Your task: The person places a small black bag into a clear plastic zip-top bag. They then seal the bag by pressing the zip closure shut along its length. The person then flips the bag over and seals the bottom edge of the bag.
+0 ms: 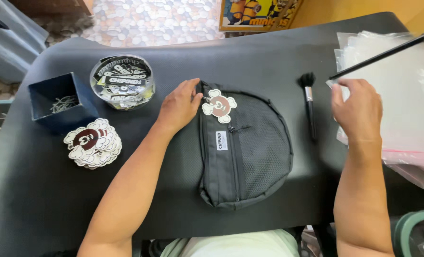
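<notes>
**Hands on the bag and the plastic sleeves**

Closest to us, we see the black pouch bag [243,152] lying flat in the middle of the dark mat [31,204], mesh side to the right, a small white label on its front strip. Our left hand [179,105] rests on the bag's upper left edge, fingers loosely curled and spread, pressing down rather than clutching anything; the fingertips sit just beside the cloud-shaped hang tag [219,105] attached near the zipper. Over on the right, our right hand [357,110] lies on the stack of clear plastic sleeves [407,100], fingers bent at the stack's left edge; we cannot tell whether it actually pinches a sleeve. Between the two hands, a black brush [309,102] lies on the mat, bristles pointing away from us, just beside the bag. Left of the bag, a pile of cloud-shaped tags [94,143] sits near the left forearm. Farther out, a dark blue open box [62,102] holds small metal bits, and a round clear tub [122,82] of stickers stands just beside it.
</notes>
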